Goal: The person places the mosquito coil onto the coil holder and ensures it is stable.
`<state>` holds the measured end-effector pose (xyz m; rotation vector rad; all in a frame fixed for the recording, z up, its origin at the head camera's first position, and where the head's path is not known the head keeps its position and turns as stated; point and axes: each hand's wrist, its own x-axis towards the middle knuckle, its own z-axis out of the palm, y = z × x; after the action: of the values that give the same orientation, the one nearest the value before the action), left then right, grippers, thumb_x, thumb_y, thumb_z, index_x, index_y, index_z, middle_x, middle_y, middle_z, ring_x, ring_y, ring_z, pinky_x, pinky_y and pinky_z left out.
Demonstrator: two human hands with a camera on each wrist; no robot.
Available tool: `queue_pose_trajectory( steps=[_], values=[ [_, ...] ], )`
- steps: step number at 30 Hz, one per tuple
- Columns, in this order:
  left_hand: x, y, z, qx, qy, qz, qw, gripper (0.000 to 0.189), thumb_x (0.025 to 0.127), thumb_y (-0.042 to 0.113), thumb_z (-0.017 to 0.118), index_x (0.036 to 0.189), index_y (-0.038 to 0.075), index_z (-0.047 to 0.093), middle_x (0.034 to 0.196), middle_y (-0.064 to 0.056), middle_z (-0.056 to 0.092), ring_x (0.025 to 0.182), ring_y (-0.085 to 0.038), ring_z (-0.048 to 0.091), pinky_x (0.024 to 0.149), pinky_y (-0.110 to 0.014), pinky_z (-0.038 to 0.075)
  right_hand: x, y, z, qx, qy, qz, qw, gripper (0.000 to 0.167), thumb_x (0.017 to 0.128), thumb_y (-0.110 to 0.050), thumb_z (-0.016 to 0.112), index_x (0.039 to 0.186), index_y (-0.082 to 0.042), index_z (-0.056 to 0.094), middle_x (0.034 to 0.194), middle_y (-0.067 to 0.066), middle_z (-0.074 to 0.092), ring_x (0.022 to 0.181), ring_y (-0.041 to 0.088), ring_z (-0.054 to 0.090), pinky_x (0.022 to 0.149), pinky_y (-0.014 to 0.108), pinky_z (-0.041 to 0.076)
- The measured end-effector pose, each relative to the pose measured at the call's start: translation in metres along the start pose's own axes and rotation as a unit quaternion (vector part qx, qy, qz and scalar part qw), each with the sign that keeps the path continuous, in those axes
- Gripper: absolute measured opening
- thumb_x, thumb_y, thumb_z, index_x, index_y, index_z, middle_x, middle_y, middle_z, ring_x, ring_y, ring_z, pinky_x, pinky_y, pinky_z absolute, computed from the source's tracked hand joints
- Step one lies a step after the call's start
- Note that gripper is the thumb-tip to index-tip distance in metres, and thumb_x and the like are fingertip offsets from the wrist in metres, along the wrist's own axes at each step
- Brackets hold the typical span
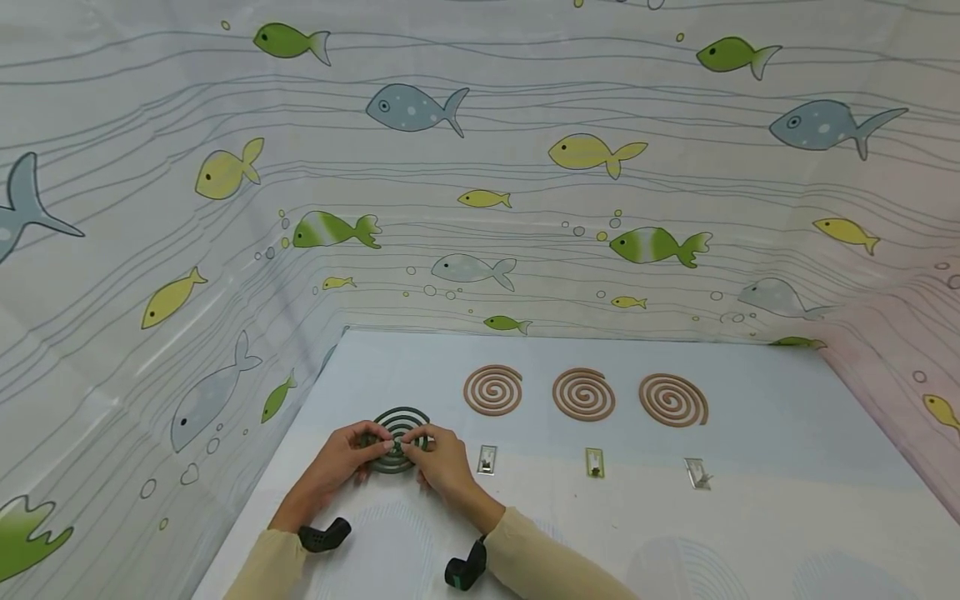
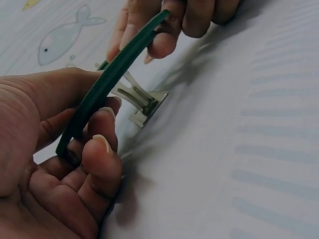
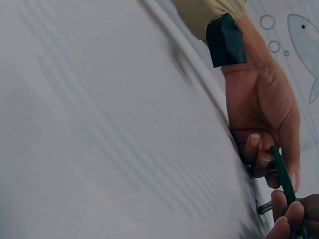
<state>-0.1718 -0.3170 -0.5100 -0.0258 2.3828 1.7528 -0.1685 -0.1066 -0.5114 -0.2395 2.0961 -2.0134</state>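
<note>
A dark green mosquito coil (image 1: 394, 469) is held between both hands at the left of the table. My left hand (image 1: 347, 454) pinches its left side, thumb on top and fingers curled beneath. The right hand (image 1: 448, 467) grips the opposite side, with its thumb and fingertips close to the coil's middle. Seen edge-on in the left wrist view, the coil (image 2: 110, 75) is raised off the table. Under its middle stands a small metal coil stand (image 2: 144, 103), its upright prongs reaching up to the coil. Whether the prongs are through the coil is hidden.
Three brown mosquito coils (image 1: 492, 390) lie in a row towards the back of the white table (image 1: 787, 517). In front of them lie three small metal stands (image 1: 487, 460), spaced apart. Fish-patterned sheeting (image 1: 465, 225) walls the table at the back and sides.
</note>
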Motion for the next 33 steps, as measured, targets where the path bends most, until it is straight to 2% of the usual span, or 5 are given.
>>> queue_pose_trajectory(
  steps=[13, 26, 33],
  values=[
    [0.002, -0.0035, -0.0002, 0.003, -0.011, 0.002, 0.9999, 0.029, 0.092, 0.02, 0.08, 0.111, 0.001, 0.069, 0.098, -0.012, 0.066, 0.058, -0.015, 0.049, 0.047, -0.029, 0.046, 0.0024, 0.0052, -0.0007, -0.004, -0.004, 0.007, 1.0, 0.008, 0.095, -0.012, 0.074, 0.102, -0.01, 0.076, 0.05, -0.001, 0.05, 0.034, 0.006, 0.041, 0.034, 0.021, 0.035],
    [0.001, -0.0041, 0.0011, 0.001, -0.013, -0.001, 0.9999, 0.029, 0.093, 0.02, 0.079, 0.111, 0.001, 0.068, 0.1, -0.011, 0.065, 0.059, -0.015, 0.048, 0.048, -0.028, 0.046, 0.0055, 0.008, 0.0011, -0.03, 0.014, -0.003, 0.9995, 0.003, 0.092, -0.017, 0.079, 0.094, -0.016, 0.077, 0.047, -0.003, 0.048, 0.033, 0.006, 0.042, 0.033, 0.021, 0.036],
    [0.0003, -0.0042, -0.0016, 0.002, -0.029, 0.0, 0.9996, 0.033, 0.095, 0.024, 0.077, 0.115, 0.0, 0.066, 0.104, -0.011, 0.065, 0.067, -0.015, 0.051, 0.052, -0.028, 0.047, 0.0066, 0.0082, 0.0031, -0.04, 0.02, -0.005, 0.999, 0.005, 0.092, -0.021, 0.08, 0.091, -0.017, 0.076, 0.043, -0.004, 0.046, 0.03, 0.006, 0.04, 0.031, 0.02, 0.035]
  ],
)
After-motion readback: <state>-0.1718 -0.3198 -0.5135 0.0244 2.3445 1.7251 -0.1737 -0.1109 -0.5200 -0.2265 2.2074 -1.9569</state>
